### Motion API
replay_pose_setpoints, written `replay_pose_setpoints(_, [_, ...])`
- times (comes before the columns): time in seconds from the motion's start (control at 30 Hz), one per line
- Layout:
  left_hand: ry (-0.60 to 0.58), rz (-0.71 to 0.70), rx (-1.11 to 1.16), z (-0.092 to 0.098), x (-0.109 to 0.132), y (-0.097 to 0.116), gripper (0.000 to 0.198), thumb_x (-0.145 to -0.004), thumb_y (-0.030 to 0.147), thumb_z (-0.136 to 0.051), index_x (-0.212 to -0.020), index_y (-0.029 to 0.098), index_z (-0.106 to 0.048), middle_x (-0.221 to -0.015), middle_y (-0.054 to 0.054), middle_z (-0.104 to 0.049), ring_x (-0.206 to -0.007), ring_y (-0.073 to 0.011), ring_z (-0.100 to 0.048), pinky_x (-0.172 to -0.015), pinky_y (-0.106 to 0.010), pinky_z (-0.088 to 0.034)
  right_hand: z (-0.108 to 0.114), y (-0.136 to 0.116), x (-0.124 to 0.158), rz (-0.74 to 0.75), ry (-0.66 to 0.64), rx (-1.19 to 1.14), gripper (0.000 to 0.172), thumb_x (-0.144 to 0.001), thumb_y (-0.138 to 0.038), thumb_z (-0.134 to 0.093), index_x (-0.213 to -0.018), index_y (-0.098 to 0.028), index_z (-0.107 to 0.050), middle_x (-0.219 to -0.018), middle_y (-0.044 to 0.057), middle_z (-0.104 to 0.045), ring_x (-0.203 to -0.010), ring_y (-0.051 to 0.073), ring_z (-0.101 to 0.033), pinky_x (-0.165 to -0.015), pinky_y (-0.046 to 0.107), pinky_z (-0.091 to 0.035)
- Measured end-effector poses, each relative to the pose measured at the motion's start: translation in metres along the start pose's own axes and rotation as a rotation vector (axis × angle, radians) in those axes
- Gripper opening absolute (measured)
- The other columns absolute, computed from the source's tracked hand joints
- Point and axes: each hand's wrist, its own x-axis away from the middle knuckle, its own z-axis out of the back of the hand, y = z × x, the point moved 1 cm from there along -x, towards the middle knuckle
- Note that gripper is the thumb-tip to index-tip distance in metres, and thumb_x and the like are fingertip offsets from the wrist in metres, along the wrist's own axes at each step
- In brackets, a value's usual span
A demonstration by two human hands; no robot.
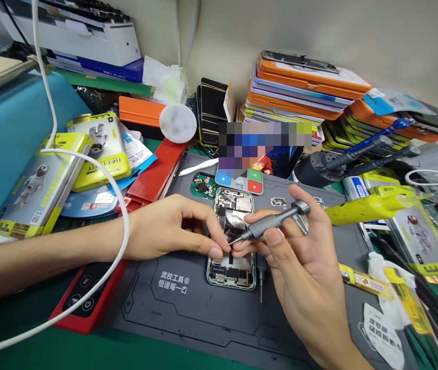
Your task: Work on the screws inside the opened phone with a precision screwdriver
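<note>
An opened smartphone point(231, 280) lies on the dark grey work mat point(157, 313), its inner boards bare; both hands hide its middle. My right hand point(304, 257) grips a grey precision screwdriver point(267, 224), tilted with its thin tip pointing down and left. Above the phone, my left hand point(172, 226) is closed in a pinch, thumb and forefinger at the screwdriver's tip. Whatever sits between those fingertips is too small to make out. Beside the phone's right edge, a second screwdriver point(261, 280) lies partly under my right hand.
Left stand yellow-and-grey battery boxes point(41, 187) and a red device with buttons point(88, 295). A white cable point(121, 205) loops in front of my left forearm. Behind the mat are stacked orange cases point(304, 77). A black tool holder point(315, 169) and yellow syringe point(369, 208) are right.
</note>
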Motion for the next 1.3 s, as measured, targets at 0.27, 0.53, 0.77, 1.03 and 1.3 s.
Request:
replay_pose_setpoints(0.27, [0.01, 0.043, 0.04, -0.0013, -0.0006, 0.0016, 0.007, -0.088, 0.014, -0.09, -0.093, 0.019, -0.088, -0.09, 0.004, -0.085, -0.086, -0.009, -0.075, -0.077, -0.015, -0.056, -0.0006, -0.0009, -0.0013, -0.005, -0.019, -0.029, 0.05, -0.109, -0.027, -0.071, -0.15, -0.04, -0.046, -0.112, -0.003, -0.082, -0.077, 0.013, -0.084, -0.082, 0.027, -0.072])
replay_pose_setpoints(0.53, [-0.004, 0.03, 0.026, -0.0002, 0.0002, 0.0, 0.006, -0.088, 0.018, -0.091, -0.093, 0.019, -0.088, -0.09, 0.002, -0.085, -0.085, -0.0121, -0.076, -0.077, -0.018, -0.056, -0.001, -0.0019, -0.0035, -0.075, -0.027, -0.045, 0.05, -0.108, -0.029, -0.072, -0.149, -0.041, -0.047, -0.112, -0.002, -0.081, -0.076, 0.014, -0.084, -0.079, 0.029, -0.073])
replay_pose_setpoints(0.77, [-0.033, 0.016, -0.035, 0.0022, 0.0009, 0.0017, 0.005, -0.092, 0.021, -0.09, -0.096, 0.021, -0.088, -0.095, 0.002, -0.086, -0.088, -0.0127, -0.075, -0.079, -0.02, -0.056, 0.0004, -0.0029, -0.0022, -0.116, -0.06, -0.066, 0.05, -0.108, -0.03, -0.072, -0.151, -0.04, -0.047, -0.114, 0.0, -0.082, -0.078, 0.015, -0.084, -0.081, 0.031, -0.072])
replay_pose_setpoints(1.03, [-0.023, 0.055, -0.016, -0.0001, 0.0001, 0.0024, 0.005, -0.089, 0.023, -0.091, -0.093, 0.02, -0.089, -0.09, 0.003, -0.085, -0.086, -0.0126, -0.075, -0.079, -0.02, -0.055, -0.0003, -0.0036, -0.002, -0.123, -0.061, -0.043, 0.052, -0.108, -0.033, -0.071, -0.153, -0.041, -0.046, -0.113, 0.0, -0.081, -0.078, 0.017, -0.083, -0.08, 0.034, -0.072])
replay_pose_setpoints(1.3, [-0.038, 0.026, 0.04, -0.0016, -0.001, 0.0034, 0.007, -0.088, 0.014, -0.091, -0.091, 0.02, -0.088, -0.089, 0.004, -0.085, -0.084, -0.0103, -0.076, -0.075, -0.017, -0.054, -0.0011, -0.0027, -0.0004, -0.112, -0.035, -0.006, 0.052, -0.107, -0.034, -0.073, -0.152, -0.041, -0.048, -0.111, 0.0, -0.08, -0.076, 0.017, -0.083, -0.076, 0.035, -0.072])
